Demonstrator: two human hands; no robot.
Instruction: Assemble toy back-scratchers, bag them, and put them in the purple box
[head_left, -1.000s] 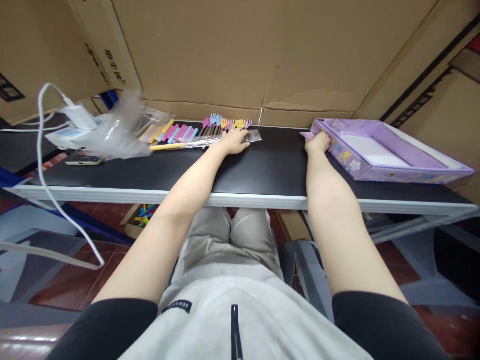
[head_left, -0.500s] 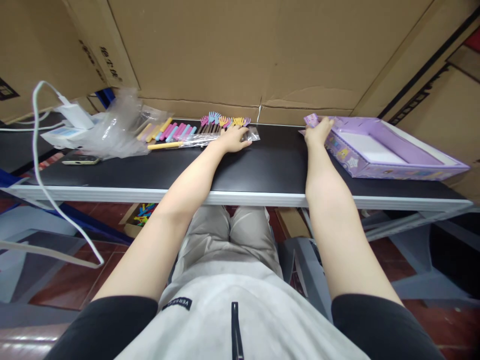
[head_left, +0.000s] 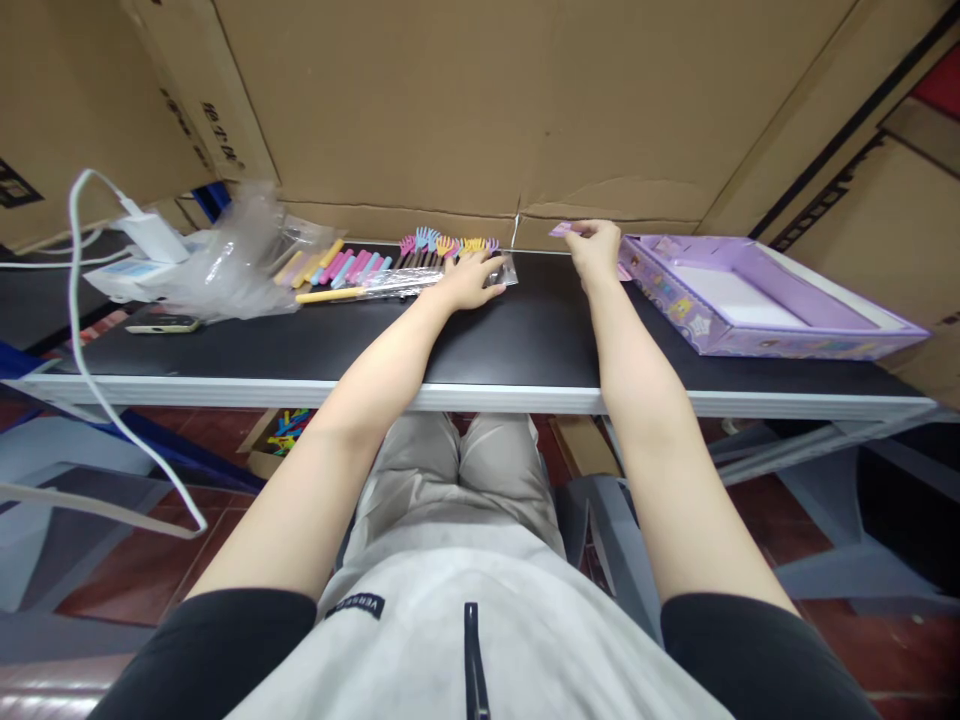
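My left hand (head_left: 472, 283) lies with its fingers spread on a back scratcher in clear plastic wrap; its yellow handle (head_left: 330, 295) sticks out to the left. Just behind lies a row of back scratchers (head_left: 360, 265) with pink, blue and yellow handles and claw-shaped heads (head_left: 427, 240). Held between the fingertips of my right hand (head_left: 598, 250) is a small purple card (head_left: 561, 229), above the table's back part. A purple printed box tray (head_left: 701, 325) stands to the right of that hand.
Crumpled clear plastic bags (head_left: 240, 265) lie at the left, near a white charger (head_left: 156, 238) with a looping cable and a phone-like device (head_left: 163, 323). Cardboard (head_left: 480, 110) walls off the back of the black table (head_left: 517, 345). Below, a carton (head_left: 266, 455) holds colourful pieces.
My right hand has moved left, away from the purple tray, carrying the small purple card. My left hand stays on the wrapped back scratcher.
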